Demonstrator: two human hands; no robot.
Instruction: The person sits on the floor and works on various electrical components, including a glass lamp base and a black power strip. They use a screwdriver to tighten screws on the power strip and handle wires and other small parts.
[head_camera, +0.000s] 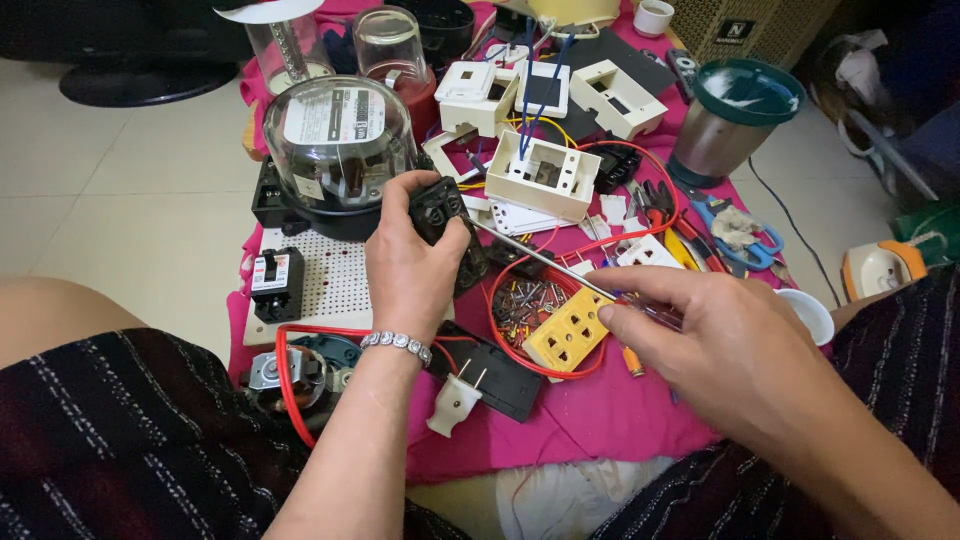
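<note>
My left hand (408, 262) grips a small black electrical part (447, 222), holding it upright over the pink cloth (590, 415). My right hand (715, 340) is closed around the handle of a screwdriver (540, 262), whose thin metal shaft slants up and left with its tip at the black part. A silver bracelet (398, 344) sits on my left wrist. Just below the shaft lies a yellow socket block (567, 330), resting on a red-rimmed dish of small screws (520, 300).
A glass-domed electric meter (338, 135) stands behind my left hand. White socket boxes (545, 175), a white plug (455, 402), a black breaker on a perforated board (278, 283), blue-handled scissors (745, 245), pliers, red wire and a steel pot with green lid (735, 115) crowd the cloth.
</note>
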